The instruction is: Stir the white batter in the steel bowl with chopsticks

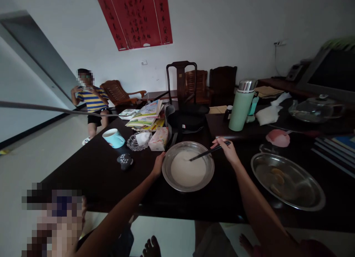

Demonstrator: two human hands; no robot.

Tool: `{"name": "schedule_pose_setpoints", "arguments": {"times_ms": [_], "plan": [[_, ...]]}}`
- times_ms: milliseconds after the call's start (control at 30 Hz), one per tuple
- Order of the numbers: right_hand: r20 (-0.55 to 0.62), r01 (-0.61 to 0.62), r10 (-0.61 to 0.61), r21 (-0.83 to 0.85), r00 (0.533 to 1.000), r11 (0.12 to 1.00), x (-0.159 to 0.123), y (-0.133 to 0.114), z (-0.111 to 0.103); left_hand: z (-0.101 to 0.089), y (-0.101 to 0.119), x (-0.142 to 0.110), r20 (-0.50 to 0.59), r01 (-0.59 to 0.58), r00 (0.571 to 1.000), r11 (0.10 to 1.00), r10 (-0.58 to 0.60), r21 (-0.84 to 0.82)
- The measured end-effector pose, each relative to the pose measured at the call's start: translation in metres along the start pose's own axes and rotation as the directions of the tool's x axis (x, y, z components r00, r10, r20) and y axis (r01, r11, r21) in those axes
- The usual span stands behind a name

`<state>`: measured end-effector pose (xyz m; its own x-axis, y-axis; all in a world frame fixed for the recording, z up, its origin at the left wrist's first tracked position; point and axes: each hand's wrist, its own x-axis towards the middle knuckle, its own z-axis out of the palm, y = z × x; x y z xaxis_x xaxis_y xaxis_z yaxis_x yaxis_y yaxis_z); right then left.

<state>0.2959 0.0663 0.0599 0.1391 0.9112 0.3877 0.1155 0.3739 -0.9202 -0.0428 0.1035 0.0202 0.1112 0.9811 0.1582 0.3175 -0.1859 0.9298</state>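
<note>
A round metal bowl (165, 175) stands on the dark table, holding a pale, creamy liquid (188, 173). My left hand (159, 164) grips the bowl's left side, its fingers partly hidden behind the rim. Dark chopsticks (206, 152) are held in my right hand (226, 149) at the upper right of the bowl, and their tips dip into the liquid. To the right lies an oval metal tray (310, 198) with a few brownish pieces (277, 177) in it.
Behind the bowl are a tissue pack (159, 138), a glass dish (134, 141), a blue mug (113, 138) and a black bag (187, 118). A green flask (240, 107) and glass teapot (313, 111) stand back right. One person (94, 100) sits far left; another is blurred near left.
</note>
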Motion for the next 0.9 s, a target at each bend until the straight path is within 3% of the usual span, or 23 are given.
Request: {"name": "schedule_pose_setpoints", "arguments": {"times_ms": [67,267,467,633,800,900], "plan": [[0.007,-0.010,0.010,0.023,1.000,1.000,-0.001,-0.002,-0.002,0.000,0.002,-0.001,-0.013,-0.006,1.000,1.000,0.006,0.005],[0.217,-0.026,0.018,0.036,0.976,0.999,-0.003,-0.006,0.014,0.001,0.008,-0.002,-0.017,-0.043,0.999,0.998,0.044,0.040],[0.129,-0.058,0.044,0.105,0.991,0.993,-0.010,-0.003,0.011,0.000,0.003,-0.002,-0.035,-0.064,0.997,0.996,0.066,0.066],[0.245,-0.036,0.015,0.083,0.969,0.996,-0.014,-0.006,0.013,0.000,-0.001,0.002,-0.060,-0.055,0.996,0.994,0.060,0.092],[0.091,-0.020,0.012,0.093,0.996,0.995,-0.012,-0.002,0.007,0.001,0.004,0.001,-0.054,-0.058,0.997,0.995,0.062,0.080],[0.118,-0.053,0.040,0.111,0.992,0.992,-0.012,0.002,0.008,0.001,0.006,0.001,-0.066,-0.051,0.996,0.995,0.057,0.084]]}}
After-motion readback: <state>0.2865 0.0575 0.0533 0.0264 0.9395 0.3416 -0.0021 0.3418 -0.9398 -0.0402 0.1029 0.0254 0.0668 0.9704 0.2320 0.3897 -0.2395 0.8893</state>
